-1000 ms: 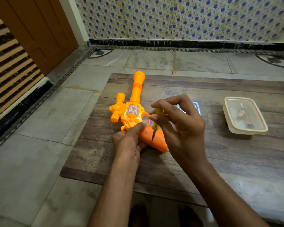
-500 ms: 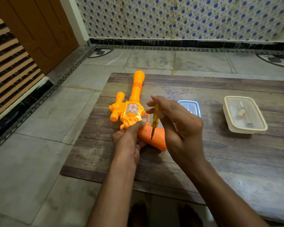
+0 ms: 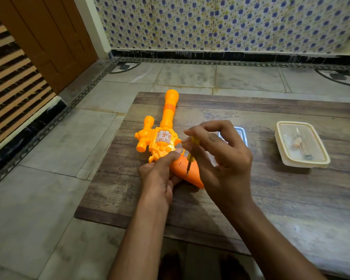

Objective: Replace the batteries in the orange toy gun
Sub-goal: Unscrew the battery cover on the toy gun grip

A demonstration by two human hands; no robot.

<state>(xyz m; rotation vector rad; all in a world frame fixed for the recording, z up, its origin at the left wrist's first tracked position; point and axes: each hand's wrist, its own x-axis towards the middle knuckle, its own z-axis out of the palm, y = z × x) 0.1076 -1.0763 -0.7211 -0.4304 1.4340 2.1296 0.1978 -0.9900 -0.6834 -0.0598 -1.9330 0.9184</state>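
One step in hand, by my read: backing out the cover screw on the grip [image 3: 192, 177] of the orange toy gun [image 3: 162, 140]. The gun lies flat on the left part of the wooden table [image 3: 281, 199], barrel pointing far, grip toward near-right. Left hand [image 3: 160, 174] wraps the near-left edge of the grip, index finger laid along the gun body, pinning it down. Right hand [image 3: 224, 158] pinches the yellow-handled screwdriver [image 3: 190, 158] between thumb and fingertips, other fingers arched. Its tip sits on the grip face, shaft nearly upright

To do it well: shaft square to the screw, press down while twisting so the tip doesn't cam out and chew the soft plastic. Left hand resists any spin of the gun. Drop the freed screw in the tray so it can't roll off. Can't tell if the tip is seated in a screw head, too small

Counts:
- 1 toy gun
- 1 screwdriver
- 1 small metal tray [image 3: 241, 134], mostly hidden behind the right hand
- 1 lidded translucent plastic box [image 3: 309, 164] at right, small items inside, unclear what
- 0 loose batteries in view
- 2 hands
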